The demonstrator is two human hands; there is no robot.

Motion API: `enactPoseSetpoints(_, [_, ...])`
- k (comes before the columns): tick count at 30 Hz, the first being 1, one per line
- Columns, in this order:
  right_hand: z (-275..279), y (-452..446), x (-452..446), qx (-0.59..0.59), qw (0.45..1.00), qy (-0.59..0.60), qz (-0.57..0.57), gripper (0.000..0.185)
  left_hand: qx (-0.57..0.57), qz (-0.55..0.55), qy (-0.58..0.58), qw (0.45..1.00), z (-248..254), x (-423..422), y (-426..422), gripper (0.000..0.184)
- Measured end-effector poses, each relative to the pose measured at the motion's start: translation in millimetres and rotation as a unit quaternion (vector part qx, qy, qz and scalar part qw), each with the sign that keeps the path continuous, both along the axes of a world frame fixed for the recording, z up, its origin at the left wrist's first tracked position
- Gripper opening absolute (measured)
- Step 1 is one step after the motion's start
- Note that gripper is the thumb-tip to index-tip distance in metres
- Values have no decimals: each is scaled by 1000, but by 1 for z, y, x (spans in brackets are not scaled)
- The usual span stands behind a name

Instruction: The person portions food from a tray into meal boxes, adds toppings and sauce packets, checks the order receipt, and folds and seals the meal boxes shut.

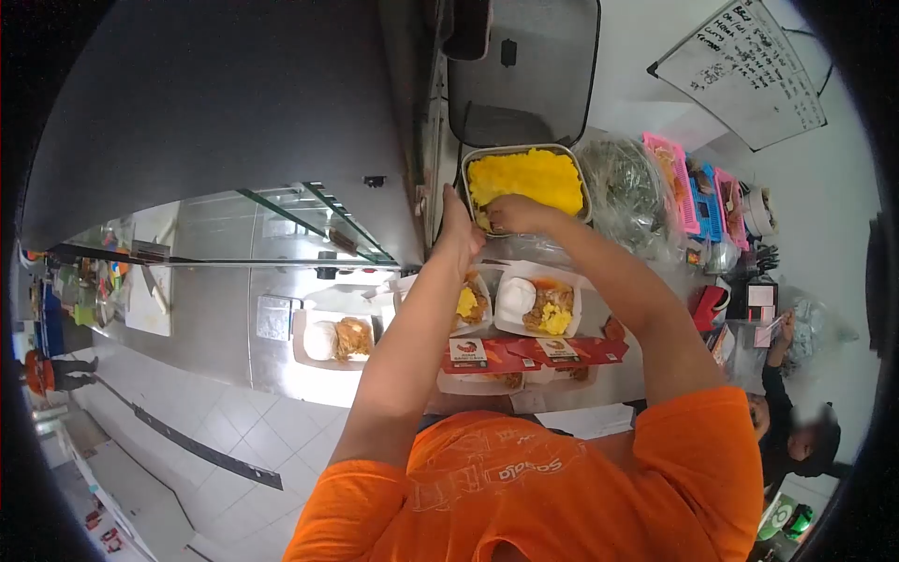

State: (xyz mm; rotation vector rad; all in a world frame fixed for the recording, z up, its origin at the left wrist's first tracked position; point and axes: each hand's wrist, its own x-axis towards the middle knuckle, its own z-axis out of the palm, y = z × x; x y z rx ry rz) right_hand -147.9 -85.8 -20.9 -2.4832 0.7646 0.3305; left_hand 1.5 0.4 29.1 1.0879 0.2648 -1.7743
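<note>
A metal tray [587, 201] heaped with crumbly yellow food like scrambled egg [529, 178] is in front of me. My right hand [517, 214] dips into its near left corner, fingers curled together in the yellow food, fingertips partly hidden. My left hand [458, 228] lies along the tray's left side, fingers stretched out. Below the hands is an open paper box [573, 323] with white rice, saucy meat and yellow crumbs. Another food box [483, 323] beside it is partly covered by my left forearm.
A box with rice and fried meat [334, 342] stands at the left. Red-lidded boxes [496, 354] line the near edge. A grey see-through bin [524, 80] is behind the tray. Plastic bags [627, 187] and pink baskets [670, 178] sit right. Another person [796, 421] is at far right.
</note>
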Motion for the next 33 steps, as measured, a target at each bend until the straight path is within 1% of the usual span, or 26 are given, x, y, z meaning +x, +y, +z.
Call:
enactPoseSetpoints(1, [-1, -6, -11, 60, 995, -73, -22, 23, -3, 2, 0, 1000, -3, 0, -1, 75])
enactPoseSetpoints(2, [-2, -16, -22, 57, 996, -72, -19, 23, -21, 25, 27, 999, -5, 0, -3, 74])
enactPoseSetpoints(4, [0, -29, -37, -8, 985, -101, 140, 23, -40, 48, 54, 997, 4, -3, 2, 73])
enactPoseSetpoints(5, [-2, -31, -42, -12, 985, -101, 140, 23, -38, 51, 32, 997, 8, -4, 4, 73])
enactPoseSetpoints(7, [13, -16, -47, -10, 992, -105, -67, 27, -39, 57, 11, 998, 10, -4, 3, 73])
enactPoseSetpoints(8, [20, -6, -45, -11, 992, -104, -66, 27, -39, 44, 14, 998, 5, -4, 2, 71])
enactPoseSetpoints(10, [31, 18, -32, -79, 978, -32, -192, 25, -35, 30, 16, 999, -5, -5, 3, 69])
enactPoseSetpoints(11, [20, 13, -35, -77, 978, -33, -193, 25, -66, 30, 22, 997, -11, -6, 3, 68])
enactPoseSetpoints(13, [-22, -5, -48, -98, 986, -129, -25, 24, -98, 27, 26, 994, -22, -7, 1, 66])
enactPoseSetpoints(14, [-29, -6, -52, -101, 986, -130, -26, 24, -106, 26, 39, 993, -30, -7, -2, 65])
enactPoseSetpoints(16, [-25, -4, -53, -123, 952, -282, 6, 27, -119, 25, 51, 991, -22, -7, -2, 63])
enactPoseSetpoints(17, [-22, -4, -56, -126, 951, -283, 8, 27, -94, 42, 32, 994, -19, -9, 0, 62])
enactPoseSetpoints(18, [0, 3, -56, 42, 959, -245, -137, 26, -69, 59, 13, 996, -11, -10, 3, 61])
enactPoseSetpoints(19, [21, 10, -55, 208, 918, -195, -275, 26, -71, 60, 12, 996, -3, -10, 5, 61])
enactPoseSetpoints(20, [37, 16, -51, 207, 919, -196, -274, 26, -61, 55, -9, 997, 5, -10, 8, 60])
enactPoseSetpoints(22, [57, 26, -44, 336, 778, -192, -495, 25, -52, 53, -30, 997, 24, -11, 15, 60])
enactPoseSetpoints(23, [38, 19, -48, 335, 779, -192, -494, 25, -59, 70, -40, 995, 36, -13, 18, 61])
enactPoseSetpoints(24, [1, 2, -56, 161, 902, -236, -323, 24, -68, 87, -50, 993, 43, -14, 20, 62])
enactPoseSetpoints(25, [-17, -10, -60, -27, 956, -261, -128, 24, -71, 88, -51, 992, 38, -12, 17, 62])
enactPoseSetpoints(26, [-12, -3, -52, -30, 957, -261, -126, 24, -71, 81, -29, 994, 25, -11, 14, 63])
enactPoseSetpoints(27, [-4, 13, -36, -146, 971, -145, -122, 23, -70, 74, -7, 995, 18, -11, 11, 64])
enactPoseSetpoints(28, [5, 26, -22, -258, 959, -25, -115, 22, -71, 74, -5, 995, 19, -10, 12, 64])
enactPoseSetpoints(29, [12, 34, -13, -259, 959, -25, -116, 22, -73, 42, 32, 996, 19, -10, 14, 70])
enactPoseSetpoints(30, [17, 41, -5, -251, 967, 22, -32, 21, -72, 9, 69, 995, 18, -9, 16, 79])
enactPoseSetpoints(31, [16, 46, 2, -240, 967, 68, 52, 21, -97, 16, 154, 983, 1, -8, 10, 81])
enactPoseSetpoints(33, [18, 48, 10, -224, 968, 91, 62, 20, -80, 51, 124, 988, -18, -12, 6, 82])
